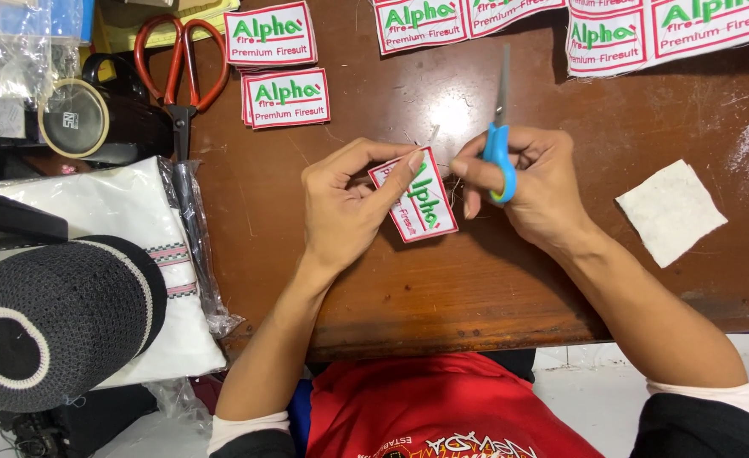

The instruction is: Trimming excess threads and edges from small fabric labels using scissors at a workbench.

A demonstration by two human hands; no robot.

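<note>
Left hand is pinching a rectangular embroidered patch, white with red border and green lettering, tilted, just above the desk. Right hand is gripping small blue-handled scissors, blades pointing away, just beside the patch's right edge. More matching patches are lying farther up the desk. Red-handled shears are resting at upper left; a white fabric square is lying to the right.

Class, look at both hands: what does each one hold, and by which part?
Left hand pinches the embroidered patch at its top edge. Right hand holds the small scissors by their blue handle loops.
</note>
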